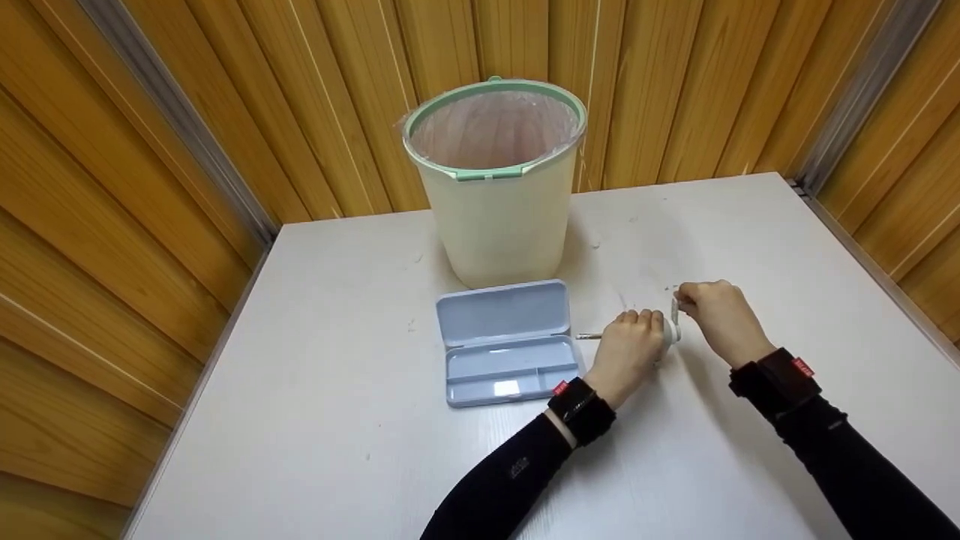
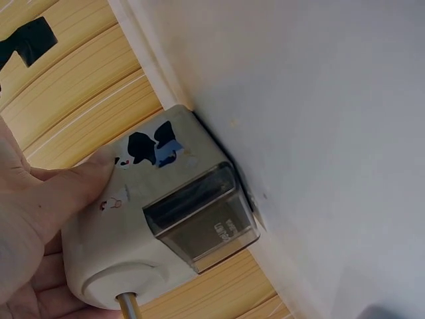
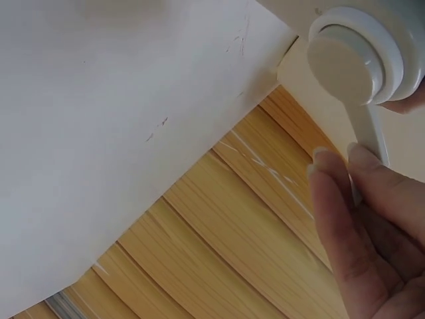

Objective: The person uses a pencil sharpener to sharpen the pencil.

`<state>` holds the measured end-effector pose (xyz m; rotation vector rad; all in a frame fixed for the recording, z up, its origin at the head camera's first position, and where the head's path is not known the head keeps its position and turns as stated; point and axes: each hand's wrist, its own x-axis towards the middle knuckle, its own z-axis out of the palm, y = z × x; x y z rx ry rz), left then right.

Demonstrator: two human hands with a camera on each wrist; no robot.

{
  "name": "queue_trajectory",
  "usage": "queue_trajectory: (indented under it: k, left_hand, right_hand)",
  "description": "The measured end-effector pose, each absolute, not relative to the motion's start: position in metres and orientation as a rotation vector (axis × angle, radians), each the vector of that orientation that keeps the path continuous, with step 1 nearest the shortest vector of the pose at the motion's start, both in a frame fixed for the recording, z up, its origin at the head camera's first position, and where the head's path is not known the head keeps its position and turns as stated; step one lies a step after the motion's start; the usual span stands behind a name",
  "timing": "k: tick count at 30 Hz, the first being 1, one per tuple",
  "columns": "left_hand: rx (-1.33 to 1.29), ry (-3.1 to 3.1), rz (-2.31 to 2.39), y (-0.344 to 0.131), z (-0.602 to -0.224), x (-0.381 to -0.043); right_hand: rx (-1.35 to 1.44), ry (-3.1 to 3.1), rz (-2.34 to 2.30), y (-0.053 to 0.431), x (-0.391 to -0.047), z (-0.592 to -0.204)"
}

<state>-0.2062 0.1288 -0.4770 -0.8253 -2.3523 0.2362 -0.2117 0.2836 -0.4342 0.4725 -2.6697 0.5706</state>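
My left hand [image 1: 630, 345] grips a whitish crank pencil sharpener [image 2: 126, 226] on the table, right of the pencil case. Dark cartoon stickers mark its top, and a clear smoky shavings drawer [image 2: 206, 219] sits in one side. A pencil [image 1: 589, 336] sticks out of the sharpener's hole, its end pointing left. With thumb and fingers, my right hand [image 1: 724, 315] pinches the end of the white crank handle [image 3: 365, 129] on the sharpener's other end. The open light-blue pencil case [image 1: 504, 311] lies left of my left hand, its compartments bare.
Behind the case stands a cream trash bin [image 1: 499, 225] with a green rim and a clear liner. Small dark crumbs are scattered on the white table [image 1: 337, 360]. Wood-patterned panels [image 1: 645, 90] rise along the back and both sides.
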Motion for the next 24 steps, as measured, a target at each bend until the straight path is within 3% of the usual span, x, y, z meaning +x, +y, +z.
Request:
queue_trajectory:
  k: [9, 18, 24]
  left_hand:
    - [-0.815, -2.336, 0.257, 0.128, -0.478, -0.207]
    - [-0.787, -2.311, 0.249, 0.135, -0.483, -0.203]
    - [-0.75, -2.298, 0.223, 0.135, -0.48, -0.206]
  right_hand:
    - [0.497, -2.675, 0.562, 0.285, -0.225, -0.444]
    - [0.594, -2.829, 0.646, 0.296, -0.231, -0.487]
    - [0.603, -2.872, 0.733, 0.297, -0.232, -0.486]
